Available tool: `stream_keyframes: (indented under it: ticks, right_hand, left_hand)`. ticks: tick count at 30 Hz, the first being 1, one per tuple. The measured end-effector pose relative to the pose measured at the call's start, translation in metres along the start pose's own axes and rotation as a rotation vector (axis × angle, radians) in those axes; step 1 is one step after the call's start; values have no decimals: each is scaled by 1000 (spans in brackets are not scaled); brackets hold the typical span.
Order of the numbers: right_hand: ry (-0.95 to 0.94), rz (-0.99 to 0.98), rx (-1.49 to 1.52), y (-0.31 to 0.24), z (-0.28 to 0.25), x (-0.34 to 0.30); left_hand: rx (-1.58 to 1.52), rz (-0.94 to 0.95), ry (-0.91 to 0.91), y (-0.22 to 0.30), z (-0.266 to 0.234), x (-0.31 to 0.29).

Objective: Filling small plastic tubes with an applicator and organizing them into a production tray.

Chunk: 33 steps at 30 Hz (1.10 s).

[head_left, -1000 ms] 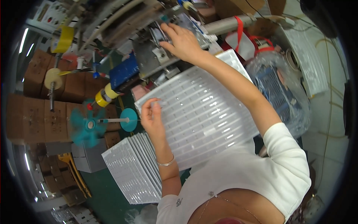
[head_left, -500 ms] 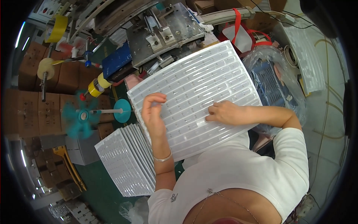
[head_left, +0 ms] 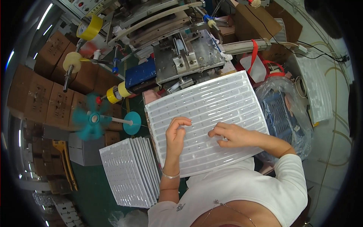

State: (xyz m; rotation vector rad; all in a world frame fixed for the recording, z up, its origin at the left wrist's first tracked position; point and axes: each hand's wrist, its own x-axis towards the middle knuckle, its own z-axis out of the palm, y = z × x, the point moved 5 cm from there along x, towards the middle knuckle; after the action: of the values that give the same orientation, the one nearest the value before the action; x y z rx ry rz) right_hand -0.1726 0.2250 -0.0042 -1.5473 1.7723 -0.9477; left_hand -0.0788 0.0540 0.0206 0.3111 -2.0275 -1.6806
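Note:
A large white plastic tray (head_left: 211, 102) with long parallel grooves lies tilted before me, its near edge by my lap. Small pieces sit in rows along the grooves, too small to name. Over the tray's left part, my left hand (head_left: 176, 137) is raised with its fingers curled in; whatever they may hold is hidden. My right hand (head_left: 235, 135) hovers at the middle of the tray, thumb and forefinger apart, with nothing visible between them.
Similar white trays (head_left: 126, 170) stand stacked at the left. A teal fan (head_left: 93, 118) spins beyond them. A metal machine bed (head_left: 189, 56) stands behind the tray, beside a blue block (head_left: 140, 72). At right lies a clear plastic bag (head_left: 283, 109) around blue objects.
My right thumb and forefinger have parted, and that hand has lifted from the tray. My left hand has drawn a little nearer to the right one. The whole view has shifted.

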Motion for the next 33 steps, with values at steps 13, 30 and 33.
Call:
stream_keyframes:
  ticks: [13,30,33]
  right_hand:
    - [99,55,235,3,25,11]
    - [157,27,327,-4,20,20]
    - [160,61,321,5,20,22]
  left_hand:
    - [112,-27,-74,-12,6,-2]
    - [200,-29,-55,-19,-7,0]
    - [227,-55,4,-26,-15,1]
